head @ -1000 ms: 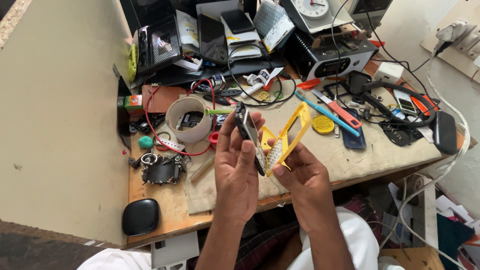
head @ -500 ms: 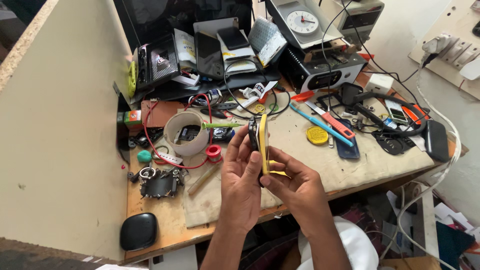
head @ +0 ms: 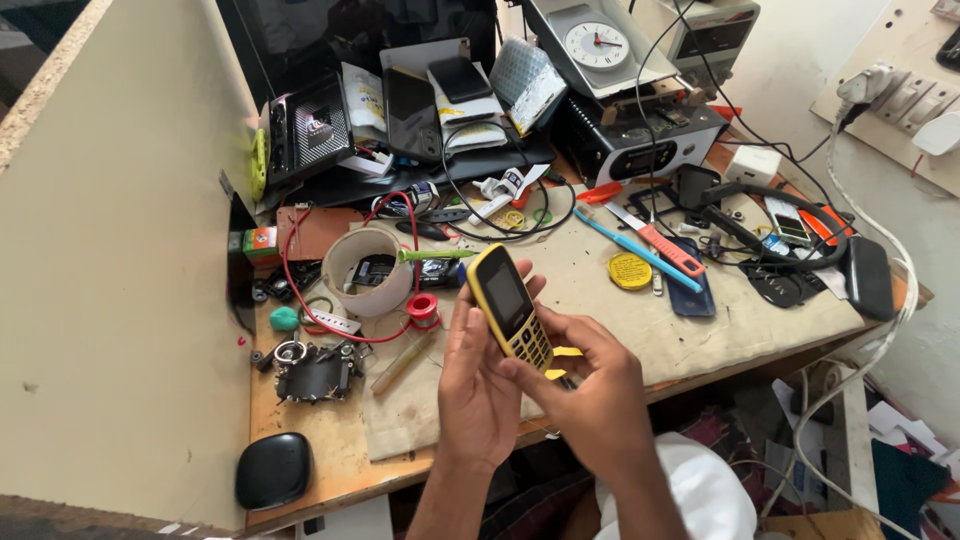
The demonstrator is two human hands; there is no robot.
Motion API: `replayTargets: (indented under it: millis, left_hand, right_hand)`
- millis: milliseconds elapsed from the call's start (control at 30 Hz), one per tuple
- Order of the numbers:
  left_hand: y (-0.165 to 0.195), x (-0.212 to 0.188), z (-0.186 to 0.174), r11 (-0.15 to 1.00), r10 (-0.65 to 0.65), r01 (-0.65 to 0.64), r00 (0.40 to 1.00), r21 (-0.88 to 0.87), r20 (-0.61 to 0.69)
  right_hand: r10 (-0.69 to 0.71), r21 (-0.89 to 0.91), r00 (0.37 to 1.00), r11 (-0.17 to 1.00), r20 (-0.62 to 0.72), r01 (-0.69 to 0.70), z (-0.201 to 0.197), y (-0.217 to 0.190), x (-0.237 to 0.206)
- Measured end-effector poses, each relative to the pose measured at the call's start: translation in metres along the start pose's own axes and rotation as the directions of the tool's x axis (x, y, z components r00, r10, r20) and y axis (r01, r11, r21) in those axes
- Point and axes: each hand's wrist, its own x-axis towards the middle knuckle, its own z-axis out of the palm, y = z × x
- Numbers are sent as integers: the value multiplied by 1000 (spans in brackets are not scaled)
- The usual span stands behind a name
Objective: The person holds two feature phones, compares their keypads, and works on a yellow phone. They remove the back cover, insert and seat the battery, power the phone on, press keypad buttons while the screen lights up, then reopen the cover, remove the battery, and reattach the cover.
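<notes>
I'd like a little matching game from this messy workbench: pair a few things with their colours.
Things:
1. keypad phone in the hands
2. toothbrush
3. clock face
4. oval case at the bench corner

Colours:
A. black
B. white
C. yellow
D. blue

Pairs: 1-C, 2-D, 3-B, 4-A

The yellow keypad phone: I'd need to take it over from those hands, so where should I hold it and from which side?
Judging by its pose, grip the yellow keypad phone at its free upper end, fingers pinching the two long edges, coming from the desk side above. The left hand and right hand cover its lower half.
</notes>
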Motion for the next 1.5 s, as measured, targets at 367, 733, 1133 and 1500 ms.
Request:
replayTargets:
  millis: [367, 733, 1133, 1500]
  left_hand:
    - [-16, 0, -22, 959, -66, 112, 981, 260, -181]
    - [3, 4, -28, 988, -95, 122, 961, 90, -258]
    - [10, 6, -32, 931, -8, 157, 911, 328, -413]
    - [20, 20, -17, 803, 78, 194, 903, 563, -422]
  right_hand:
    - [-113, -390, 990, 918, -82, 72, 15, -3, -13]
    - [-38, -150, 997, 988, -67, 28, 21, 12, -9]
    - [258, 588, 933, 725, 252, -360, -6, 36, 5]
    - [263, 345, 917, 866, 301, -361, -10, 35, -1]
